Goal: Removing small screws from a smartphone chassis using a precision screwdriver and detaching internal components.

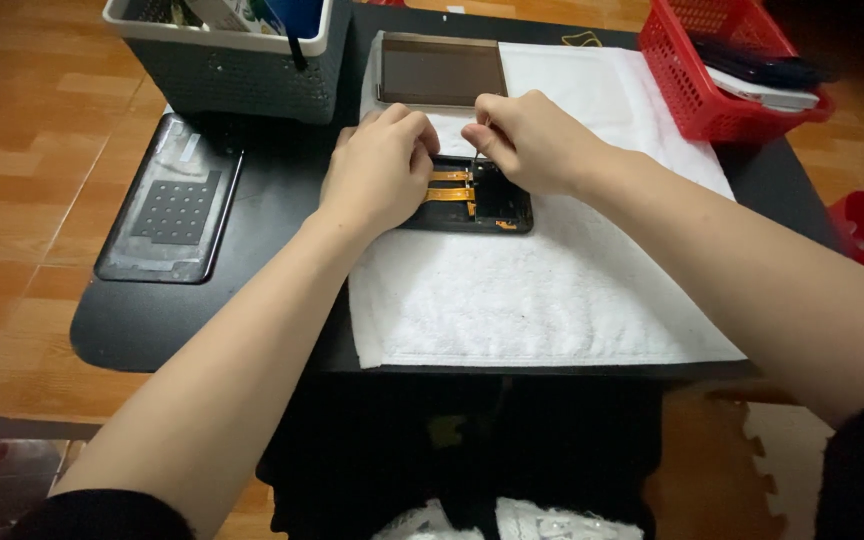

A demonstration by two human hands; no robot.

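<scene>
- opened phone [472, 200] lies face down on the white towel [552, 290], mid-counter [132, 330], just in front of both hands. orange flex cables [449, 185] exposed across its inside.
- left hand [377, 170] rests on the phone's left end, fingers curled down and pressing it to the towel; thumb tucked against the knuckles. it holds the phone steady, no tool in it.
- right hand [532, 140] has fingers pinched shut on a thin dark tool [475, 160], tip pointing down into the phone near the flex cables. can't tell tool type; too small.
- doing this well, my read: keep the left hand weight flat so the body can't skid on the towel; keep the tool near upright, work with small wrist moves, stay off the orange flex since it looks easy to tear or crease.
- risk: tip slipping sideways into the cables or connector.
- around it: detached back cover [172, 205] on the counter to the left, well apart; a dark screen panel [440, 72] at the towel's far edge; grey basket [232, 55] far left, red basket [722, 70] far right with dark flat devices inside.
</scene>
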